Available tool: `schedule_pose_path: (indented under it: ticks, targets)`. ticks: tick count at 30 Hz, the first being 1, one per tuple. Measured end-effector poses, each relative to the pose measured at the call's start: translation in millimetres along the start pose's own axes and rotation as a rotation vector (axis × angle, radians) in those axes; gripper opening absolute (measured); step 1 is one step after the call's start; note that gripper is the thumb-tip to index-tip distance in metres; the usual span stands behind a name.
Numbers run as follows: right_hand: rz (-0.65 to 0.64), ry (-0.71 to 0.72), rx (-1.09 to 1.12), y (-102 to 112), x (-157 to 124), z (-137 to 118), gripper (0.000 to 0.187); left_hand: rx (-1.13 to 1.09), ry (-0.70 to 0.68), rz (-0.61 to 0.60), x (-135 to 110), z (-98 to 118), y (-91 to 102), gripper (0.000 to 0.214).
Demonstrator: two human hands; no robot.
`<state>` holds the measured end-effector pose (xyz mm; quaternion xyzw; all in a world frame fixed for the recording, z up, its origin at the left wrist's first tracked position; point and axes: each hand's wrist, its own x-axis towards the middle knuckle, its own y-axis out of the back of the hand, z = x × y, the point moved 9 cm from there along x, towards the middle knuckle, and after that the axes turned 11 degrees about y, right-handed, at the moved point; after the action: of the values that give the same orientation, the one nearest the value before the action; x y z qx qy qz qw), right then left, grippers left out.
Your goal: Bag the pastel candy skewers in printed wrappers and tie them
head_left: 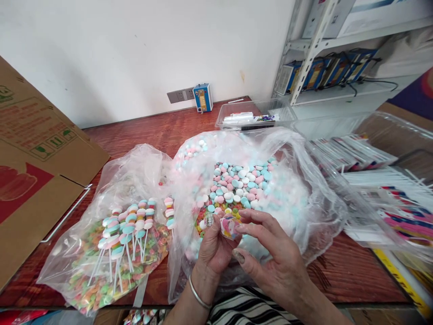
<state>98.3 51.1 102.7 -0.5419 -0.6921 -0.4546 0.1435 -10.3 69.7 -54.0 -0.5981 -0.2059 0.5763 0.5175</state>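
Bright, even light glints off the plastic bag; right edge stretched, perhaps blurred.

Bare wood follows the bench's back edge from the cardboard box to the clear tray, narrowed by the blue device. The lollipop bag and larger sweets bag block the middle, leaving a slim wedge at the front edge. A clear bin bars the right edge behind the bare front right corner.

Green glass, upward-arrow and umbrella signs mark the carton. Its reddish lettering is illegible.
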Motion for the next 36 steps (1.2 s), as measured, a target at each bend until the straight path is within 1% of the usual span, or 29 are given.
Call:
schedule_pose_path:
  ticks: [3,5,7,8,9,10,11,12,13,15,17,19,20,21,23,24,25,27,29,30,32,33,35,36]
  targets:
    - [0.01,0.014,0.055,4.1,3.6,-5.5,0.024,-0.027,0.021,-0.044,-0.7,-1.7,-5.8,0.023]
    - [0.027,-0.016,0.097,7.1,6.1,-3.1,0.02,-0.054,0.037,-0.081,-8.3,-1.5,-13.3,0.027]
    - [0.078,-0.106,0.109,8.6,8.6,9.4,0.019,-0.061,0.02,-0.131,-23.8,4.4,-22.8,0.031]
    - [0.099,-0.17,0.105,5.6,9.9,18.5,0.018,-0.052,-0.005,-0.163,-34.4,10.1,-27.5,0.035]
    - [0.093,-0.239,0.113,-3.0,11.6,27.6,0.018,-0.026,-0.035,-0.193,-46.6,16.5,-31.3,0.039]
    - [0.039,-0.294,0.143,-19.3,14.2,34.0,0.018,0.005,-0.074,-0.216,-60.0,24.1,-33.1,0.043]
    - [-0.053,-0.33,0.195,-41.9,17.5,36.0,0.018,0.031,-0.124,-0.237,-74.7,32.6,-33.2,0.045]
    - [-0.179,-0.341,0.266,-69.7,20.7,32.0,0.019,0.048,-0.18,-0.256,-90.2,41.7,-31.3,0.047]
    - [-0.318,-0.333,0.346,-99.7,23.0,22.3,0.019,0.057,-0.244,-0.281,-106.6,51.1,-28.3,0.049]
    - [-0.529,-0.286,0.484,-154.2,27.4,-7.4,0.022,0.059,-0.374,-0.335,-139.0,69.1,-19.0,0.051]
    - [-0.566,-0.217,0.511,-193.1,39.1,-35.7,0.026,0.035,-0.488,-0.347,-166.0,85.8,-4.1,0.048]
    - [-0.532,-0.16,0.409,-221.6,53.5,-54.2,0.032,-0.02,-0.574,-0.341,-184.6,101.3,12.6,0.039]
    - [-0.496,-0.149,0.368,-232.2,60.1,-59.8,0.033,-0.043,-0.602,-0.357,-191.1,108.2,18.5,0.034]
    - [-0.473,-0.153,0.351,-241.9,64.8,-63.4,0.032,-0.051,-0.622,-0.401,-196.4,114.3,21.2,0.03]
    - [-0.447,-0.166,0.348,-256.1,69.6,-65.9,0.029,-0.015,-0.648,-0.526,-205.2,123.9,19.6,0.025]
    - [-0.441,-0.177,0.359,-260.1,69.9,-64.7,0.028,0.001,-0.655,-0.558,-207.8,127.6,19.4,0.024]
    - [-0.438,-0.188,0.375,-261.7,69.1,-62.1,0.028,0.004,-0.662,-0.553,-208.8,131.2,21.0,0.024]
    - [-0.436,-0.215,0.423,-257.6,65.2,-53.0,0.029,-0.037,-0.668,-0.431,-205.7,137.2,29.7,0.023]
    - [-0.448,-0.24,0.486,-243.1,59.0,-39.8,0.031,-0.104,-0.682,-0.286,-201.1,141.0,38.0,0.021]
    - [-0.457,-0.248,0.516,-231.3,55.3,-32.0,0.032,-0.127,-0.689,-0.245,-198.0,142.3,39.0,0.02]
    - [-0.483,-0.26,0.567,-199.4,46.2,-15.1,0.031,-0.157,-0.68,-0.206,-185.9,143.8,37.2,0.02]
    - [-0.483,-0.274,0.586,-179.0,41.0,-5.5,0.032,-0.167,-0.661,-0.189,-176.4,143.7,36.1,0.02]
    - [-0.391,-0.315,0.618,-129.0,31.0,15.3,0.028,-0.177,-0.597,-0.147,-151.8,141.3,34.9,0.02]
    - [-0.372,-0.305,0.578,-104.6,24.9,22.3,0.026,-0.179,-0.565,-0.113,-138.5,139.1,35.4,0.02]
